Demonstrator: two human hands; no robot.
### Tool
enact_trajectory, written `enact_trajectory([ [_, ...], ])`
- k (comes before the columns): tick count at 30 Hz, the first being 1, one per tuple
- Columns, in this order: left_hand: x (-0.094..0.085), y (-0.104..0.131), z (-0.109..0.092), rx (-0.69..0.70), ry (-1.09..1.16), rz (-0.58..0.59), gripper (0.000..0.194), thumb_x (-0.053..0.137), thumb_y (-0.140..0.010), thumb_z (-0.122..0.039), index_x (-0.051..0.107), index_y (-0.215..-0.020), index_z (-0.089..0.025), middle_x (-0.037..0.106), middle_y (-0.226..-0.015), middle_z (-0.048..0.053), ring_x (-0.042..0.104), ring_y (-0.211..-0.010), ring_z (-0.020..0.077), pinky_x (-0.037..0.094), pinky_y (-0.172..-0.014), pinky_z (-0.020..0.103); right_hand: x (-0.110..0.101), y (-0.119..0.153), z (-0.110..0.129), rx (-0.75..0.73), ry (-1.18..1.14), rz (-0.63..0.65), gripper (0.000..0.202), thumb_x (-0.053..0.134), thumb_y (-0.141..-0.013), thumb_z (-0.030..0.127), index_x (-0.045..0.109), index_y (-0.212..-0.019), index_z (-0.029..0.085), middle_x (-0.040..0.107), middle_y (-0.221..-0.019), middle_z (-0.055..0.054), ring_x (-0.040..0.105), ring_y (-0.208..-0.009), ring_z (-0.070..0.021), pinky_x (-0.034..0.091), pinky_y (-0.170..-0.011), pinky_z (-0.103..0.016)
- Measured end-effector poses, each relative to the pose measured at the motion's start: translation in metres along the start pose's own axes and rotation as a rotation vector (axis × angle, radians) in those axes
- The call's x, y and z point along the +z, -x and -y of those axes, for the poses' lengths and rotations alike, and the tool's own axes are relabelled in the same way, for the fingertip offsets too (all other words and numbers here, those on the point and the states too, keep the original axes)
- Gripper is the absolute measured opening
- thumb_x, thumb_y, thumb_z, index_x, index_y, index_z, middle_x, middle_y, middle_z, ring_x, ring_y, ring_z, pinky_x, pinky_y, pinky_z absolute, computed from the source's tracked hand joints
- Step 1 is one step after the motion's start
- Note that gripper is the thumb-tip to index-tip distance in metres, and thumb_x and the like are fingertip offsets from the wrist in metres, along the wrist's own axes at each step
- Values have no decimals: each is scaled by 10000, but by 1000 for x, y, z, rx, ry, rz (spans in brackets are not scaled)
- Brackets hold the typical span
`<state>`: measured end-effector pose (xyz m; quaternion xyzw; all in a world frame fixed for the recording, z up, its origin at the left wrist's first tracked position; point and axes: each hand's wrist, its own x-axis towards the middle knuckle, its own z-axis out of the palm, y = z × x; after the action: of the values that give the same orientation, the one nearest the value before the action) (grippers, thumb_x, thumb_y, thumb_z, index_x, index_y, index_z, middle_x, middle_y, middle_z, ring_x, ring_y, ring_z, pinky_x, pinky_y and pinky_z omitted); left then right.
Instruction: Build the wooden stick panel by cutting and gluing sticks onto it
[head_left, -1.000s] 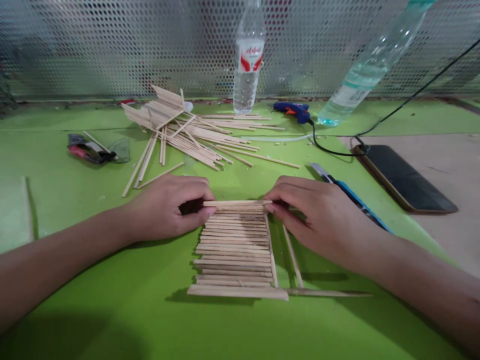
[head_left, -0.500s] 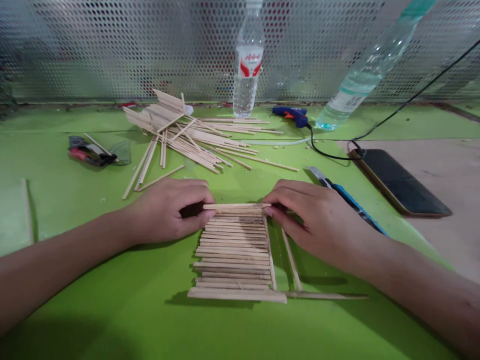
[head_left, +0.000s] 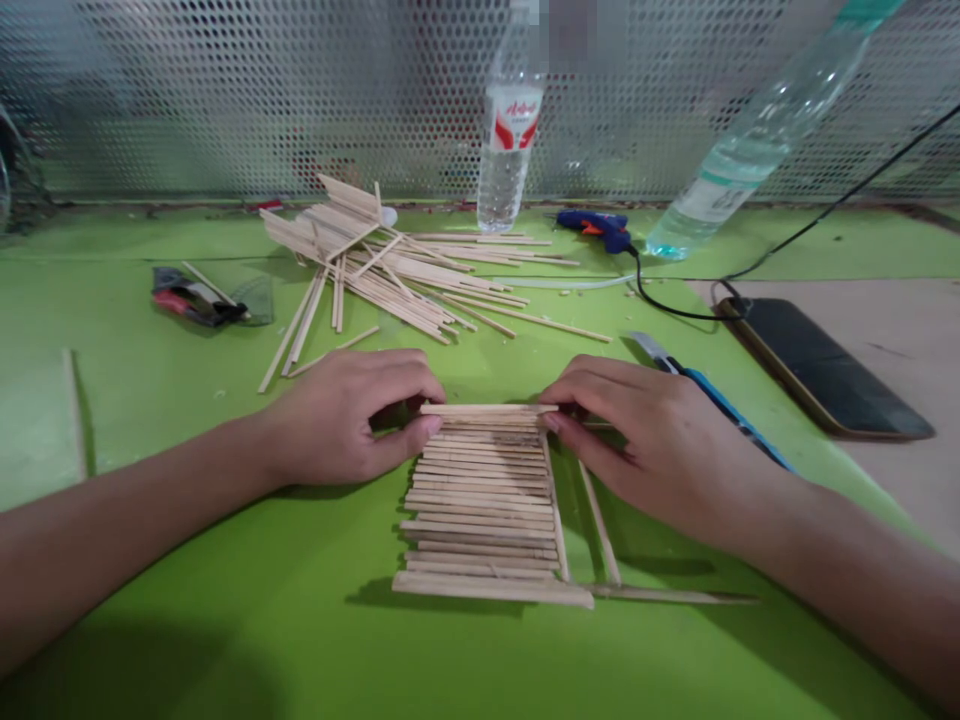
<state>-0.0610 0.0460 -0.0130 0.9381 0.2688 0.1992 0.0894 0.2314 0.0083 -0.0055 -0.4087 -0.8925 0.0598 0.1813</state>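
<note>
A flat panel of wooden sticks (head_left: 484,495) lies on the green table, its sticks side by side across a frame whose bars reach out to the right. Along its far edge runs a pale wooden stick (head_left: 487,409). My left hand (head_left: 360,415) pinches the left end of this stick between thumb and fingers. At the right end, my right hand (head_left: 645,430) grips the stick the same way. Both forearms come in from the sides, and the curled fingers are partly hidden behind the hands.
Behind lies a pile of loose sticks (head_left: 405,270). A blue glue gun (head_left: 596,228), a utility knife (head_left: 712,400) and a phone (head_left: 829,365) are to the right. Two bottles, one upright (head_left: 512,150) and one tilted (head_left: 750,150), stand by the perforated metal screen (head_left: 300,100). A dark pouch (head_left: 199,298) lies left.
The whole scene sits slightly farther right in view, as the camera has shifted. Both hands keep their hold at the stick's ends, with no clear movement against the panel.
</note>
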Motion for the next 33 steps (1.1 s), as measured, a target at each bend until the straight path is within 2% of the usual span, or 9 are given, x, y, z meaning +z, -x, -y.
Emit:
enact_trajectory([
  [6, 0, -1, 0, 50, 20, -78, 105, 570, -940, -220, 650, -882, -185, 639, -705, -17, 550, -577, 104, 396, -517, 241, -1, -1, 0, -9, -10, -7, 174, 521, -1022, 222, 683, -1014, 158, 684, -940, -59, 644, -810, -202, 480, -707, -342],
  [10, 2, 1, 1, 26, 24, -82, 93, 590, -934, -212, 650, -866, -189, 648, -724, -19, 566, -608, 99, 406, -532, 228, -1, 1, 0, -19, -28, -27, 173, 538, -1027, 244, 673, -1086, 153, 693, -1004, -69, 658, -869, -203, 495, -753, -339],
  [13, 3, 2, 2, 28, 45, -92, 88, 600, -930, -211, 649, -859, -193, 641, -711, -27, 557, -595, 94, 397, -518, 222, 0, 1, 0, -39, -38, -41, 173, 520, -1038, 226, 675, -1066, 153, 692, -989, -67, 653, -864, -193, 492, -754, -329],
  [22, 0, 3, 0, -48, 78, -41, 92, 597, -933, -216, 648, -858, -200, 642, -728, -28, 558, -613, 97, 410, -558, 233, 1, 0, 1, -51, -21, -56, 152, 532, -1031, 190, 678, -1013, 152, 705, -960, -59, 657, -832, -177, 485, -739, -314],
  [26, -1, 1, 0, -71, 46, 23, 146, 535, -962, -252, 615, -852, -198, 607, -729, -19, 535, -607, 112, 397, -553, 258, 1, 0, 1, -47, -15, -51, 157, 525, -1033, 193, 676, -1008, 159, 710, -955, -59, 664, -831, -181, 486, -748, -317],
  [29, 0, 0, 1, -59, 31, 53, 161, 501, -991, -314, 608, -969, -197, 626, -822, 2, 535, -610, 111, 401, -532, 262, 2, 0, 1, -52, -17, -60, 160, 522, -1032, 200, 677, -1016, 162, 715, -959, -63, 670, -833, -188, 494, -756, -324],
  [33, 1, 0, 3, 20, 46, -74, 147, 515, -995, -299, 595, -1075, -206, 664, -959, 29, 553, -615, 98, 432, -514, 253, 1, 0, 1, -44, -23, -60, 161, 529, -1023, 224, 676, -1063, 174, 721, -997, -80, 686, -854, -217, 513, -747, -349],
])
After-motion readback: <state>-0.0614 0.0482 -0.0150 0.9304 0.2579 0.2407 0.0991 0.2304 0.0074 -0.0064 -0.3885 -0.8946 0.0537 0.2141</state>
